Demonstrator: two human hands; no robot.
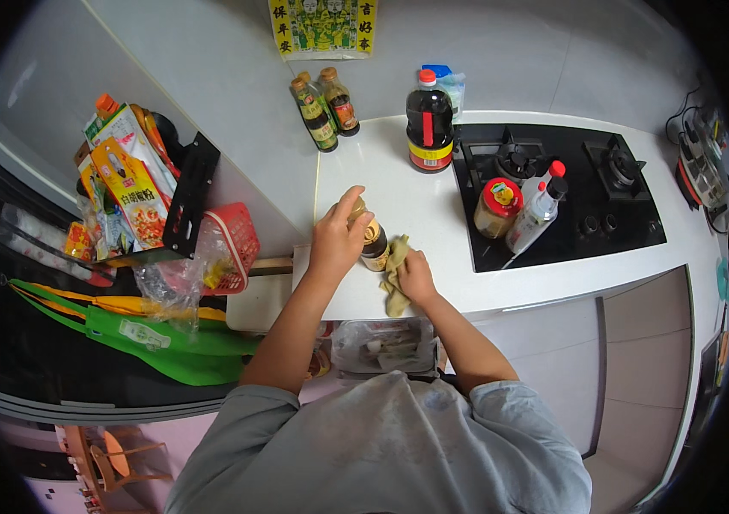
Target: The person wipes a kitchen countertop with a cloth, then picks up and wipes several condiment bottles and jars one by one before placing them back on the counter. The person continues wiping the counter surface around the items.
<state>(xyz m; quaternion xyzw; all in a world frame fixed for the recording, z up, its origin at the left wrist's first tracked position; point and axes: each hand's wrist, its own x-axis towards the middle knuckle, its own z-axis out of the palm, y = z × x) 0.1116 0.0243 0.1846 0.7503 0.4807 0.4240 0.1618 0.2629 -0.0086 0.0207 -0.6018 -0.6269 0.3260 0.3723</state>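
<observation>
My left hand is around the upper part of a dark sauce bottle with a tan cap, which stands on the white countertop. Its fingers hide part of the bottle's neck. In my right hand is a bunched, yellowish-green cloth, pressed against the bottle's lower right side. One end of the cloth hangs towards the counter's front edge.
Three small sauce bottles and a large red-capped bottle stand at the back. On the black gas hob are a red-lidded jar and a clear bottle. A packed rack hangs left; a lined bin sits below.
</observation>
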